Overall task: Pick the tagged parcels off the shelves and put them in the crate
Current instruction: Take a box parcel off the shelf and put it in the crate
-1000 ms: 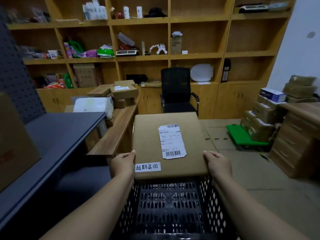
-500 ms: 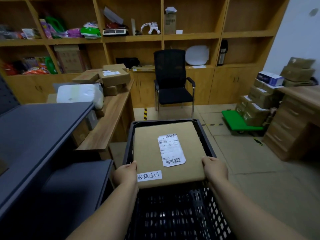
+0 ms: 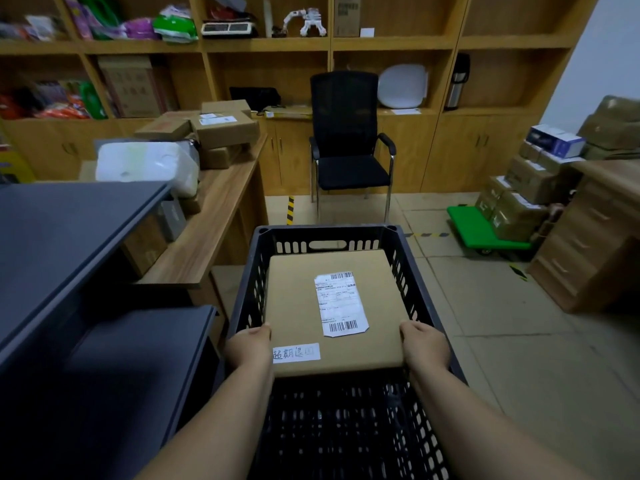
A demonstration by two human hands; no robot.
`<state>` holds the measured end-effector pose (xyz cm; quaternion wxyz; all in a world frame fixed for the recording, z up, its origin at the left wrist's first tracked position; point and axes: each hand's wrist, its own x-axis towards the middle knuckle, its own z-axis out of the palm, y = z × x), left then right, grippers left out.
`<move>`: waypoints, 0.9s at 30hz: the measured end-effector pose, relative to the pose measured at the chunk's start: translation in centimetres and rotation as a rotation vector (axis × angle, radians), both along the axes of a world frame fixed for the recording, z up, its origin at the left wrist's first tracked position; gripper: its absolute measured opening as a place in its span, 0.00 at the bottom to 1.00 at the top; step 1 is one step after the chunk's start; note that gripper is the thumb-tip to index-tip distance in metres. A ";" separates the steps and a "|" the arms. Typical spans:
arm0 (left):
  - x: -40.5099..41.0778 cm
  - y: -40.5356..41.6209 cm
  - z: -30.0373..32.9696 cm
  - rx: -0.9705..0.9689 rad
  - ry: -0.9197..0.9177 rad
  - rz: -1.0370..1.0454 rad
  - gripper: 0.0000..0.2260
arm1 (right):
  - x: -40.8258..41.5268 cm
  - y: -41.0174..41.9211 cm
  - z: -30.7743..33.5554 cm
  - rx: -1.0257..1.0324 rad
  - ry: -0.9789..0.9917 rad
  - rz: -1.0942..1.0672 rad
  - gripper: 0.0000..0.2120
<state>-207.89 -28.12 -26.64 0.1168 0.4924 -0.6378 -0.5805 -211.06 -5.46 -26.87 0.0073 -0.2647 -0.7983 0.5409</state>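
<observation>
Since the earlier frames the parcel (image 3: 332, 310) has gone down from above the crate (image 3: 258, 268) to inside its walls, and the view has tilted lower, so the top shelves are now cut off. The parcel is a flat brown cardboard box; it sits in the far half of the black slotted crate, with its far edge close to the crate's far wall. The near part of the crate's floor is uncovered. A white shipping label (image 3: 340, 304) with barcodes is stuck on the top face, and a small white tag (image 3: 296, 353) with handwritten characters is at the near left corner. The left hand (image 3: 247, 344) grips the near left corner of the parcel, the thumb on the top face beside the tag. The right hand (image 3: 425, 344) grips the near right corner, fingers curled over the edge. Whether the parcel already rests on the crate floor I cannot tell. To the left are dark grey shelves (image 3: 69, 230), and behind them a wooden desk (image 3: 214, 223) carrying several cardboard boxes (image 3: 225, 128). A black chair (image 3: 349, 147) stands before the wooden wall shelving (image 3: 391, 45). At the right a green trolley (image 3: 485, 230) holds stacked parcels.
</observation>
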 end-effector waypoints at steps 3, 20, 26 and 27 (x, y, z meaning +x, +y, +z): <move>-0.5 0.2 -0.9 -0.015 -0.015 0.012 0.09 | -0.4 -0.2 -0.9 0.019 0.023 -0.011 0.14; -5.6 -0.9 -7.5 0.088 -0.153 0.047 0.10 | -4.1 -1.3 -7.0 0.045 -0.060 -0.034 0.11; -6.5 -1.3 -9.9 0.109 -0.256 0.024 0.09 | -5.0 -1.7 -9.3 0.090 -0.080 -0.015 0.12; -6.7 -1.4 -10.3 0.103 -0.268 0.016 0.09 | -5.2 -1.7 -9.5 0.096 -0.087 -0.010 0.12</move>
